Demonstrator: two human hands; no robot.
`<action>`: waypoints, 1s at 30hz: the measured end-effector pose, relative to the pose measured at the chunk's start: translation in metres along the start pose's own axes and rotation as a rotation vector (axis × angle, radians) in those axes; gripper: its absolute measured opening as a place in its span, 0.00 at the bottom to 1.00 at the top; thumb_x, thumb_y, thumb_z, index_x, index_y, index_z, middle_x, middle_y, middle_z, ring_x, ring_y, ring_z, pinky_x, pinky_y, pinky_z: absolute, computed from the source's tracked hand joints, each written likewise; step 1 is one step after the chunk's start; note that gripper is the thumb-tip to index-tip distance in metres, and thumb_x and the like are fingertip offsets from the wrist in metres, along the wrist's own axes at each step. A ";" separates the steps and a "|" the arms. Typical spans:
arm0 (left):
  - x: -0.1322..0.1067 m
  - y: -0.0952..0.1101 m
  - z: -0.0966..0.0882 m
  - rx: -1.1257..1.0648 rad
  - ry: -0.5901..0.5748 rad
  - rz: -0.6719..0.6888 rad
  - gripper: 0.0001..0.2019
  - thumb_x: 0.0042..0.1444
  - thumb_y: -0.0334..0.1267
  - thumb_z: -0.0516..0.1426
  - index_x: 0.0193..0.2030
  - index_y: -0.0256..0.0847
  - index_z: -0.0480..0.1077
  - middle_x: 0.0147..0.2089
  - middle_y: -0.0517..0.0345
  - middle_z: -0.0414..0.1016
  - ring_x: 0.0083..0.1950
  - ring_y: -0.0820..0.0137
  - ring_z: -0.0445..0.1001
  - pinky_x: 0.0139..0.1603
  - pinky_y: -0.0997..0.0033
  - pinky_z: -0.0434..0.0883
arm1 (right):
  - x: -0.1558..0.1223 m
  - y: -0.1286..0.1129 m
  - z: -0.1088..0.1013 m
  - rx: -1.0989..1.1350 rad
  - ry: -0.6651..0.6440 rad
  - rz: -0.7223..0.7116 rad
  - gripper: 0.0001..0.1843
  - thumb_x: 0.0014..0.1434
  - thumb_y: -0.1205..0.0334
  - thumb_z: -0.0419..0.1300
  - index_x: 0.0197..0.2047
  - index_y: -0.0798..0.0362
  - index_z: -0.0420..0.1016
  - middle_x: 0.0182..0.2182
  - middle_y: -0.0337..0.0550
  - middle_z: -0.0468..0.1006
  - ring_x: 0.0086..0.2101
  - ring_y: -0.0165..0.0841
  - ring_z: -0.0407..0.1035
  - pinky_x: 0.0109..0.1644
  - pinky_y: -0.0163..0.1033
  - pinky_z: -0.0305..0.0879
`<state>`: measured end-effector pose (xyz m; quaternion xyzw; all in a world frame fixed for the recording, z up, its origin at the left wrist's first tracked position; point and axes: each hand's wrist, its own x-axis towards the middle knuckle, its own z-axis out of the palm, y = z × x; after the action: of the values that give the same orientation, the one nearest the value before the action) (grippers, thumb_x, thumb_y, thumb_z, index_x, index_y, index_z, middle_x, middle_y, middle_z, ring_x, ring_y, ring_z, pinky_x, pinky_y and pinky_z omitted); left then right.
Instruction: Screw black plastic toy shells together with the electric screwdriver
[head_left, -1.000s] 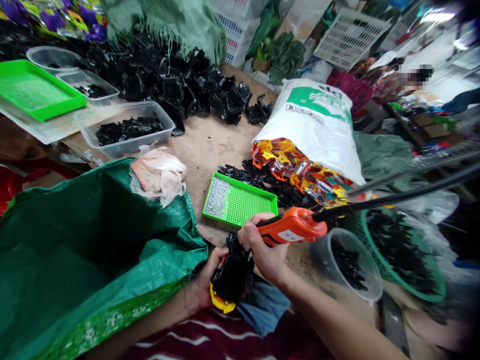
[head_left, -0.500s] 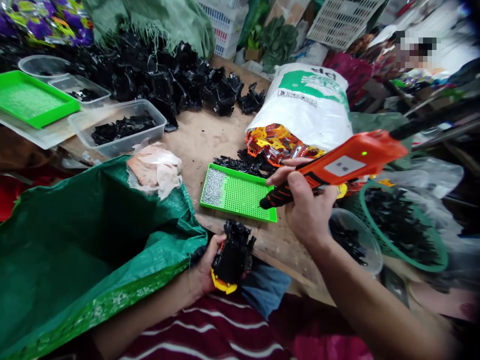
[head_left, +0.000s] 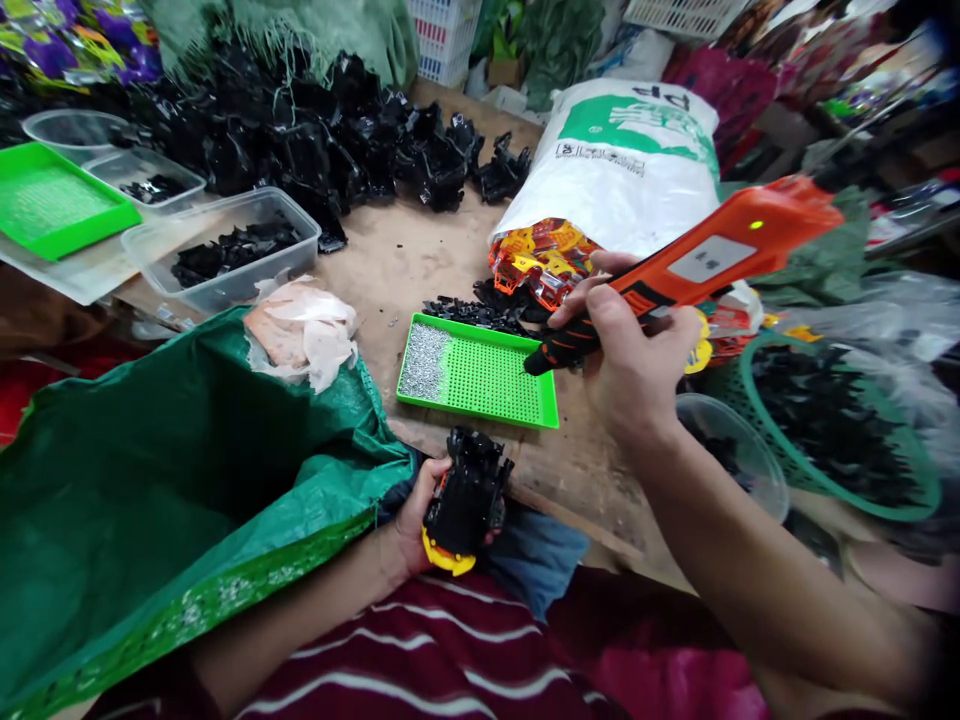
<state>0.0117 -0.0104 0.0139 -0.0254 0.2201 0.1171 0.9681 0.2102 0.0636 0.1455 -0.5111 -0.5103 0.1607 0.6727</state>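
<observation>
My left hand grips a toy car, its black underside turned up and a yellow end towards me. An orange and black electric screwdriver is held in my right hand, its fingers wrapped round the lower body and a small light lit on the side. The black tip points down over the right part of a green screw tray. Small silver screws are heaped at the tray's left end; its perforated floor shows on the right. Whether the tip touches the tray I cannot tell.
A green sack gapes open at left. Black plastic parts are piled at the back. A white bag spills orange and yellow parts. Clear tubs stand left; a green basket of black pieces sits right.
My right hand and the screwdriver have shifted slightly right in the view, with the tip still over the tray. My left hand keeps its hold on the toy car. The whole view has shifted a little.
</observation>
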 end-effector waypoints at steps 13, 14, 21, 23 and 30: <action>0.001 0.007 0.008 0.026 0.135 -0.043 0.26 0.57 0.53 0.52 0.42 0.28 0.77 0.32 0.47 0.79 0.28 0.67 0.75 0.29 0.71 0.71 | 0.011 -0.003 0.000 -0.015 0.028 0.083 0.15 0.56 0.55 0.65 0.45 0.52 0.72 0.32 0.40 0.78 0.33 0.33 0.73 0.42 0.45 0.72; 0.002 0.008 0.008 0.018 0.124 -0.037 0.25 0.56 0.52 0.54 0.42 0.28 0.77 0.35 0.47 0.80 0.29 0.67 0.75 0.30 0.71 0.71 | 0.011 -0.003 -0.001 -0.005 0.011 0.079 0.16 0.57 0.55 0.65 0.46 0.52 0.72 0.33 0.40 0.78 0.33 0.33 0.73 0.42 0.45 0.72; 0.008 0.011 -0.001 0.063 0.005 -0.071 0.26 0.54 0.52 0.58 0.45 0.27 0.77 0.38 0.45 0.80 0.33 0.68 0.76 0.36 0.71 0.72 | 0.014 -0.008 -0.007 -0.078 0.027 0.062 0.17 0.57 0.52 0.63 0.47 0.51 0.72 0.35 0.40 0.77 0.34 0.33 0.70 0.43 0.43 0.71; 0.011 0.012 -0.001 0.065 -0.019 -0.069 0.26 0.54 0.52 0.58 0.46 0.27 0.76 0.40 0.44 0.80 0.35 0.66 0.77 0.38 0.70 0.72 | 0.013 -0.006 -0.012 -0.089 0.010 0.047 0.16 0.58 0.52 0.63 0.46 0.50 0.72 0.35 0.40 0.77 0.35 0.33 0.71 0.43 0.43 0.71; 0.012 0.000 0.006 0.083 -0.017 0.002 0.29 0.55 0.56 0.55 0.47 0.27 0.74 0.36 0.45 0.80 0.30 0.64 0.77 0.31 0.67 0.70 | 0.000 0.004 -0.033 -0.128 0.011 0.020 0.12 0.60 0.56 0.63 0.46 0.49 0.72 0.41 0.42 0.78 0.40 0.35 0.73 0.49 0.47 0.71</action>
<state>0.0247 -0.0068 0.0138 0.0161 0.2168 0.1093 0.9699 0.2392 0.0481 0.1432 -0.5590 -0.5108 0.1317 0.6396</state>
